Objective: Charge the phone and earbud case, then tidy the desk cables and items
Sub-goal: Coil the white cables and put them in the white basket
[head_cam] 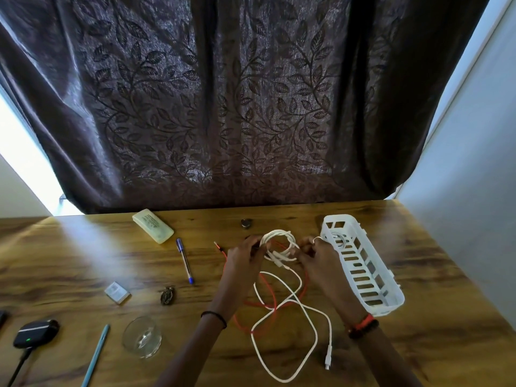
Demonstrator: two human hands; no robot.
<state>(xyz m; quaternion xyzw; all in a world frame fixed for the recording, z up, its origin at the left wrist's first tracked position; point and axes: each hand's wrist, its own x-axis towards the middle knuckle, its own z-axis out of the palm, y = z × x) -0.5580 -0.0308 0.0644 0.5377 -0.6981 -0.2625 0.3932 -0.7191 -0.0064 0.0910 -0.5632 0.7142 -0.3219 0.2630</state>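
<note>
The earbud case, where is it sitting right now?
The earbud case sits at the desk's near left edge, a green light showing and a dark cable running from it, left of the empty glass.

Wooden desk (83,261), dark leaf-patterned curtain (217,107) behind. Left hand (242,256) and right hand (317,256) both gripped a coiled white cable (279,244); its loose length and a red cable (245,311) trailed toward the wrists. White slotted basket (363,272) lay just right of the right hand. Blue pen (184,260), glass (142,337) and black earbud case (35,333) lay left of the left hand.
</note>
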